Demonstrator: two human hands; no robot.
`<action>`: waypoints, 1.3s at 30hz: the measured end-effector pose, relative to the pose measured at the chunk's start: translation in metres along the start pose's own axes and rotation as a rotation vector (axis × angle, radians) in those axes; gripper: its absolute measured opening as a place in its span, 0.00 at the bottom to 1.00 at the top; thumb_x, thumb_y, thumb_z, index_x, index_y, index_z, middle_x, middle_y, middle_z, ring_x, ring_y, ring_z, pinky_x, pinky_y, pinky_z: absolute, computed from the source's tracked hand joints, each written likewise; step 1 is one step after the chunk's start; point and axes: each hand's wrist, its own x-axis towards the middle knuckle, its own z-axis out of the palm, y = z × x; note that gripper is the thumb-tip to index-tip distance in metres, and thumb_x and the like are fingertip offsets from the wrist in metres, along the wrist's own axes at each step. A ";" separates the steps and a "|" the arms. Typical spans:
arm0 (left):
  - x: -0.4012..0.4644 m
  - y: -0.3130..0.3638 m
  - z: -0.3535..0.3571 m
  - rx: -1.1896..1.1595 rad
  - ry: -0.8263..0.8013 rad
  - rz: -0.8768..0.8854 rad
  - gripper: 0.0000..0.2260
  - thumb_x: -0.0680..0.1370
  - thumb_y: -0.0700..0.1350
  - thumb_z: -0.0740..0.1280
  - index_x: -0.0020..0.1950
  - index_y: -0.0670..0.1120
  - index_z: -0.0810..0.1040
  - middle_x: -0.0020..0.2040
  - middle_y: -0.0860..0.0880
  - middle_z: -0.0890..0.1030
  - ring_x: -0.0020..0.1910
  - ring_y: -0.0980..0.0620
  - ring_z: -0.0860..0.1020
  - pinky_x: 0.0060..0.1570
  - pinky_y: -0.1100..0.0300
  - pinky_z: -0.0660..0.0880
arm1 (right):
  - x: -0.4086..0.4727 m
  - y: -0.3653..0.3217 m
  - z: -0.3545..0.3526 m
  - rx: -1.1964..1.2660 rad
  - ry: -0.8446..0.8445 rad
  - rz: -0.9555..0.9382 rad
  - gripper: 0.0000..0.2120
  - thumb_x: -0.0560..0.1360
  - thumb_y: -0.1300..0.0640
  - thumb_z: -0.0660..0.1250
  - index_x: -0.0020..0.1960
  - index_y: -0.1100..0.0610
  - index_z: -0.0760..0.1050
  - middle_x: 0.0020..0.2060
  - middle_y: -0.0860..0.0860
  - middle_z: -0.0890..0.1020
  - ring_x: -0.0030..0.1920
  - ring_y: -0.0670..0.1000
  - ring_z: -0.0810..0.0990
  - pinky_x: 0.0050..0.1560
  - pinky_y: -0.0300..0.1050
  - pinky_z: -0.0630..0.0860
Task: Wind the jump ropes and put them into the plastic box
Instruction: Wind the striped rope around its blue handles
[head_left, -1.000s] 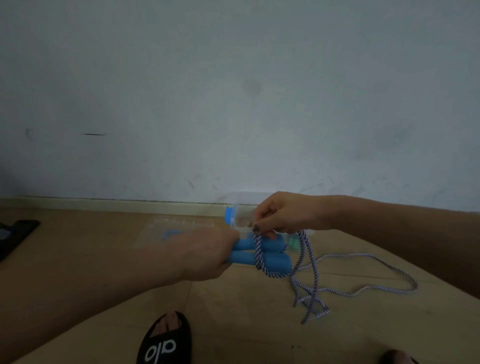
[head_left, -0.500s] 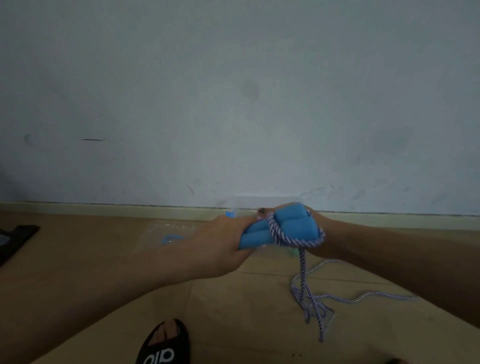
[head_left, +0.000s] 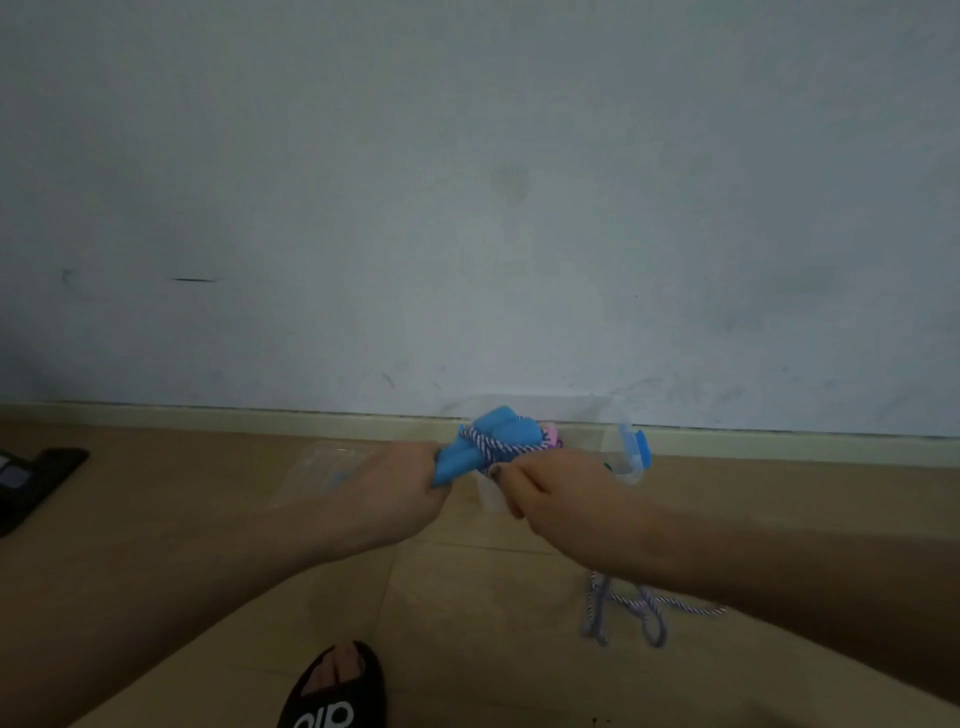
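Observation:
My left hand (head_left: 402, 491) grips the two blue foam handles (head_left: 501, 436) of a jump rope, held together and tilted up toward the wall. Purple-and-white rope (head_left: 493, 444) is wrapped around the handles. My right hand (head_left: 550, 493) pinches the rope just below the handles; the loose rest of the rope (head_left: 644, 608) hangs under my right forearm near the floor. The clear plastic box (head_left: 613, 415) with a blue latch (head_left: 641, 449) stands on the floor by the wall, behind my hands; something pink (head_left: 550, 431) shows inside it.
The clear box lid (head_left: 322, 467) lies flat on the wooden floor to the left of the box. A dark object (head_left: 31, 483) lies at the far left. My foot in a black sandal (head_left: 337, 686) is at the bottom. The wall is close behind.
My right hand has come round from behind the handles to their near side, drawing the rope around them. The hanging rope is shorter. The handles have tilted further up.

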 end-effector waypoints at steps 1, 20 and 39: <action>-0.002 -0.002 0.001 0.045 -0.025 0.016 0.06 0.79 0.47 0.61 0.51 0.48 0.76 0.45 0.49 0.81 0.41 0.50 0.79 0.35 0.59 0.66 | 0.002 0.002 -0.004 -0.044 0.020 -0.041 0.19 0.82 0.47 0.54 0.35 0.53 0.70 0.29 0.48 0.73 0.30 0.45 0.69 0.30 0.37 0.64; -0.032 0.047 -0.031 0.068 0.054 0.433 0.10 0.78 0.52 0.63 0.48 0.57 0.61 0.49 0.50 0.80 0.47 0.48 0.79 0.39 0.59 0.66 | 0.033 0.088 0.006 0.420 -0.136 0.150 0.19 0.79 0.48 0.65 0.43 0.65 0.74 0.30 0.47 0.77 0.29 0.42 0.72 0.43 0.47 0.72; -0.024 0.017 0.005 0.220 -0.276 0.260 0.02 0.79 0.44 0.61 0.48 0.50 0.72 0.47 0.47 0.80 0.39 0.50 0.77 0.37 0.60 0.70 | 0.025 -0.009 -0.031 -0.253 0.113 -0.274 0.25 0.81 0.41 0.55 0.29 0.52 0.64 0.23 0.48 0.68 0.25 0.44 0.66 0.30 0.47 0.66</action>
